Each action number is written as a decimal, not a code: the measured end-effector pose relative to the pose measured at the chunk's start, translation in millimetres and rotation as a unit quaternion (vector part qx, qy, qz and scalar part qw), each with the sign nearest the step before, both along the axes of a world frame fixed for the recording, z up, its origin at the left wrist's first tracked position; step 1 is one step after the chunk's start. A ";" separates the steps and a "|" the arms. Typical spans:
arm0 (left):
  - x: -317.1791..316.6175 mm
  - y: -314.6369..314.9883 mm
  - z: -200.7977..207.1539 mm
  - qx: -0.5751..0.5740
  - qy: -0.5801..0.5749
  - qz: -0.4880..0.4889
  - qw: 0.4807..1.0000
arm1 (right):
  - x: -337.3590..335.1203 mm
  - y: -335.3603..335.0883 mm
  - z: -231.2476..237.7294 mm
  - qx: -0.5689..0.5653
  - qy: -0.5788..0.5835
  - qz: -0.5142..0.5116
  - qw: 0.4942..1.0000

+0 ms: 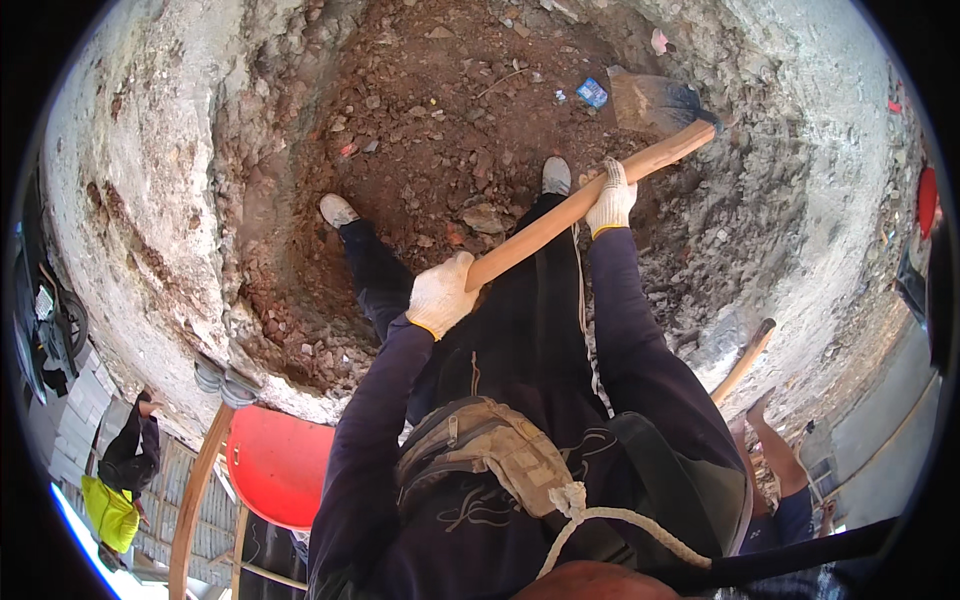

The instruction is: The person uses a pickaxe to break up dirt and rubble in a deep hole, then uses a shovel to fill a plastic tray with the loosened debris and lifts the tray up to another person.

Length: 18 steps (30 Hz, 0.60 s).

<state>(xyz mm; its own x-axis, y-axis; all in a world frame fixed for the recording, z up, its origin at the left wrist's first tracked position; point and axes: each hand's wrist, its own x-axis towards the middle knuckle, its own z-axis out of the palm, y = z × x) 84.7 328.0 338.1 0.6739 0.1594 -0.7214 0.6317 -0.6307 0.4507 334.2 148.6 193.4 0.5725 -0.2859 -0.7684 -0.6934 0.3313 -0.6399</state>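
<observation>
My left hand (pixel 441 293), in a white knit glove, is closed round the butt end of a hoe's wooden handle (pixel 560 215). Farther up the same handle my right hand (pixel 612 197), gloved alike, grips it close to the head. The handle slants across my front, rising to the far right. At its far end the broad, dirt-coated hoe blade (pixel 655 103) lies over the rubble, its edge pointing left. Beside the blade is a crumpled blue packet (pixel 592 93). My shoes stand apart on reddish broken soil (pixel 430 130) in a dug-out hollow.
Rough pale walls of earth or concrete (pixel 160 200) curve round the hollow. Behind on the left are a red tray-like container (pixel 280 465) and a wooden-handled tool (pixel 200 490). Another wooden handle (pixel 745 362) leans right, near a person's bare legs (pixel 775 450). A person in yellow (pixel 112 512) stands left.
</observation>
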 end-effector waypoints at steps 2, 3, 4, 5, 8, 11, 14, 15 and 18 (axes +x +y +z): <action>2.3 18.8 -71.0 -0.037 0.014 0.004 0.999 | 10.1 20.7 -45.4 -0.056 -0.028 0.030 0.998; 0.2 34.9 -116.8 -0.028 -0.012 0.017 0.999 | 18.1 33.5 -75.4 -0.088 -0.044 0.042 0.994; -5.6 48.2 -160.6 -0.024 -0.037 0.031 0.999 | 22.8 57.2 -103.3 -0.087 -0.051 0.048 0.994; -15.9 49.2 -191.5 -0.030 -0.050 0.051 0.997 | 16.8 75.9 -131.6 -0.094 -0.046 0.061 0.993; -39.2 93.0 -223.4 -0.011 0.001 0.033 0.999 | -27.2 118.5 -210.9 -0.142 -0.037 0.064 0.987; -75.7 90.6 -229.8 0.019 -0.044 0.002 0.999 | -61.2 103.6 -233.7 -0.121 -0.055 0.084 0.988; -78.2 49.7 -207.3 0.037 0.003 -0.048 0.998 | -72.0 68.9 -216.1 -0.093 0.102 0.062 0.988; -78.5 36.6 -195.0 0.052 0.030 -0.072 0.996 | -77.5 62.6 -200.5 -0.063 0.128 0.055 0.988; -137.5 2.5 -144.0 0.042 0.130 -0.073 0.988 | -151.9 39.8 -177.7 -0.021 0.183 0.104 0.977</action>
<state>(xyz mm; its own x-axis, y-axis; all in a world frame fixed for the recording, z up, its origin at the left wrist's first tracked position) -52.8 330.5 194.1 0.4882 0.1407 -0.8613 0.6186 -0.7519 0.2278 182.3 188.4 15.7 0.3099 -0.2279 -0.9231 -0.9283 0.1374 -0.3456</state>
